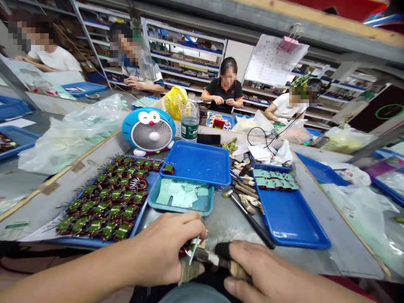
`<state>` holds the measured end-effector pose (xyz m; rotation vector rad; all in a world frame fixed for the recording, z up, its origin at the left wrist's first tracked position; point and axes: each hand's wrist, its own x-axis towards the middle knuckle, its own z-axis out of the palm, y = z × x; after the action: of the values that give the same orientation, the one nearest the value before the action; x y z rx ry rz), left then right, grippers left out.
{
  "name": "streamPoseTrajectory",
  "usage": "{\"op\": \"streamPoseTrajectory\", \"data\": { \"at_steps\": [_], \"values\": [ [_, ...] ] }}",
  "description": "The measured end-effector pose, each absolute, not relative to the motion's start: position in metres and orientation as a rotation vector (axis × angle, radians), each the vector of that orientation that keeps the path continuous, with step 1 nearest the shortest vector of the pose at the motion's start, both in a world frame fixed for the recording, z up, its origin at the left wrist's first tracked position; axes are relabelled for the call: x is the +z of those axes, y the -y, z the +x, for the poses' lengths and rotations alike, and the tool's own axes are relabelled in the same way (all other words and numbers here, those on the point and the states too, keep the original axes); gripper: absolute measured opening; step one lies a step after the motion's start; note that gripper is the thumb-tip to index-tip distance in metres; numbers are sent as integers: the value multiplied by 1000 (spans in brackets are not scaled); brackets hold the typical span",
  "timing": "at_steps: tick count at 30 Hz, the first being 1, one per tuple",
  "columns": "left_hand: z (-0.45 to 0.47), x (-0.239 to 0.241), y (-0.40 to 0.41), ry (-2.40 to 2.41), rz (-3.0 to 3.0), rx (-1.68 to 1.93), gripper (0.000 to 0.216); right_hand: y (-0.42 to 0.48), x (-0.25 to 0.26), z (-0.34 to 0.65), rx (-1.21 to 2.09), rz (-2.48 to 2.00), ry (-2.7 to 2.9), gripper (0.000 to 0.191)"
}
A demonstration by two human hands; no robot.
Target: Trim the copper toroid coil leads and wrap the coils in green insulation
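"What's the left hand gripping?"

"A small ring-shaped coil of glossy copper-red wire, held tight in the curled fingers at the near edge of the grey metal surface. Thin silvery leads stick out of it."

"And the right hand?"

"Closed around a wooden-handled knife, its flat steel blade right up against the coil, as far as I can see. A black finger cot sits beside the handle, and a frayed tan fabric wrap covers a finger on the left hand."

"What's beyond them?"

"On the left, a blue plastic tray packed with green-taped coils bristling with wire. Straight ahead, a teal tray of pale green paper slips. On the right, a black-handled hammer beside a glossy blue tray."
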<state>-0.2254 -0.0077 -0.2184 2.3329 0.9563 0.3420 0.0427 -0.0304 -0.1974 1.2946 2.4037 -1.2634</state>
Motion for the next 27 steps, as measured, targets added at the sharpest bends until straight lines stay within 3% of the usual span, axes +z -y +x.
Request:
{"op": "streamPoseTrajectory", "data": {
  "at_steps": [5, 10, 19, 25, 27],
  "values": [
    [-219, -216, 12, -908, 2336, 361, 25, 38, -184, 53, -1339, 1316, -2367, 6],
    [-216, -224, 6, -1053, 2234, 549, 21, 47, -225, 59, -1382, 1456, -2565, 9],
    [-200, -248, 19, -1278, 2008, 760, 47, 59, -284, 33, -1627, 1689, -2586, 50],
    [-200, -246, 11, -1136, 1818, 537, 33, 57, -278, 47, -1286, 1702, -2719, 19],
    [-199, -246, 7, -1102, 1794, 482, 30, 54, -274, 49, -1235, 1657, -2756, 19]
  ]
}}
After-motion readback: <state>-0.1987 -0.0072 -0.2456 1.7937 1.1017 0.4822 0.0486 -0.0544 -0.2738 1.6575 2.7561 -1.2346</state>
